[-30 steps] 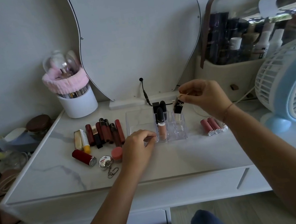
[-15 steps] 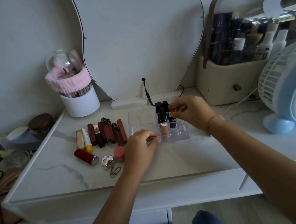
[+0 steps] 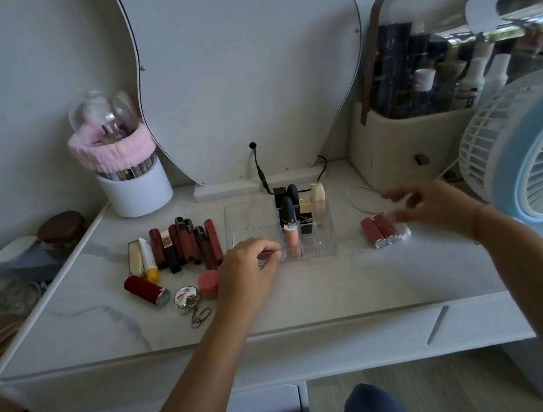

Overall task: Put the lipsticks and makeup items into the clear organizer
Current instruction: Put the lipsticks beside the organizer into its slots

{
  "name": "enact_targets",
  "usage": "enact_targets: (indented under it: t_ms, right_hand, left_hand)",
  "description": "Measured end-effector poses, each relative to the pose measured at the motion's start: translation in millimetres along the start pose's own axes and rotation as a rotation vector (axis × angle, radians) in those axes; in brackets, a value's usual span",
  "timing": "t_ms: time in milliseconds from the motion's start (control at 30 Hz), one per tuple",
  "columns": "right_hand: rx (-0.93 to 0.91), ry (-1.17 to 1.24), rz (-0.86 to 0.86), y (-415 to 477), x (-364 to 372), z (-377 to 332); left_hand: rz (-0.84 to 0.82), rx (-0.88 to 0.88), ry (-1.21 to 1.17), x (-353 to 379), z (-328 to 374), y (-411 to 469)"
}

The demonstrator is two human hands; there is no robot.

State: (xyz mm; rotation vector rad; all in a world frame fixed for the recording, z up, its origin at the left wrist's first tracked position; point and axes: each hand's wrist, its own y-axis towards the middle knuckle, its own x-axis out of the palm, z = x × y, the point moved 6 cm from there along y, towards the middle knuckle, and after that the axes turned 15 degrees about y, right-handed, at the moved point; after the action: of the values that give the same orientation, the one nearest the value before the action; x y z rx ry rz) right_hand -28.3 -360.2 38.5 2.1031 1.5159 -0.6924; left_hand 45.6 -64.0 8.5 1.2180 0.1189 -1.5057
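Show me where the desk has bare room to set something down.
The white marble desk is bare along its front edge, and between the clear acrylic organizer and the pink tubes. It is crowded left of the organizer, around the dark red lipsticks.

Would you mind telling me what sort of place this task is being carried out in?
Most likely a home dressing table. A curvy vanity mirror stands at the back, a white cup of makeup brushes sits beside it, and lipsticks lie in a row next to a clear organizer.

Left hand (image 3: 248, 266) curled, right hand (image 3: 431, 207) spread (blurred), both empty.
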Motion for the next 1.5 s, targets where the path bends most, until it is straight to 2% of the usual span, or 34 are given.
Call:
enact_targets:
  t_ms: [133, 633, 800, 1067, 1167, 1300, 1500]
  right_hand:
    - [0.060, 0.044, -0.150, -6, 6, 23]
    - [0.093, 0.087, -0.268, 10, 7, 44]
    - [0.110, -0.058, -0.366, 19, 10, 43]
    - [0.159, -0.095, -0.450, 26, 11, 40]
    - [0.151, -0.049, -0.406, 28, 11, 42]
    - [0.124, -0.013, -0.223, 30, 4, 51]
    - [0.044, -0.020, -0.040, 29, -2, 47]
  left_hand:
    - [-0.006, -0.003, 0.005, 2, -1, 0]
    - [-0.023, -0.013, 0.015, 3, 0, 0]
    - [-0.025, -0.014, 0.006, 3, -1, 0]
    - [-0.021, -0.005, 0.007, 2, -1, 1]
    - [-0.022, -0.004, 0.013, 2, -1, 0]
    - [-0.016, 0.003, 0.018, 2, -1, 1]
    - [-0.011, 0.006, 0.016, 2, 1, 1]
